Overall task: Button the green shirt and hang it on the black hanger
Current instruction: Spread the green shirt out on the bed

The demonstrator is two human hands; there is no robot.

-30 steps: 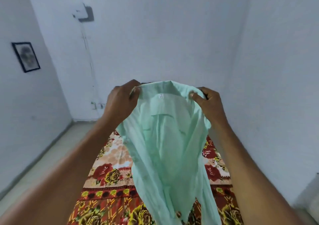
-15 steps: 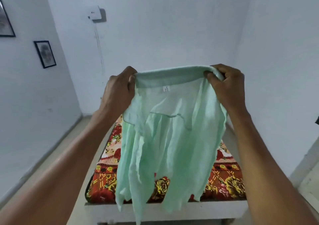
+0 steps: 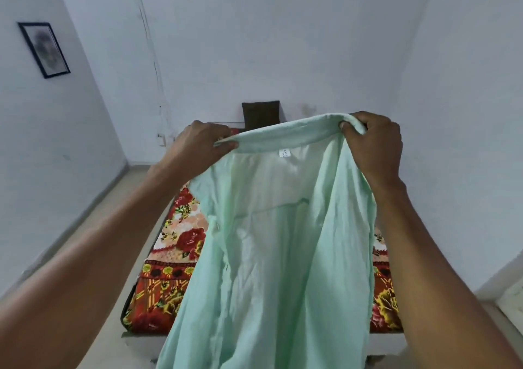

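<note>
A pale green cotton shirt (image 3: 285, 244) hangs open, inside facing the person, between the left hand (image 3: 198, 149) and right hand (image 3: 373, 145), each pinching a collar end, probably to straighten it above the floral bedspread (image 3: 175, 244) before buttoning.

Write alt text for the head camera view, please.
Two bare hands, left hand and right hand, hold a green shirt up by its collar, front hanging open, above a bed with a floral blanket. White walls, a framed picture at left.
</note>
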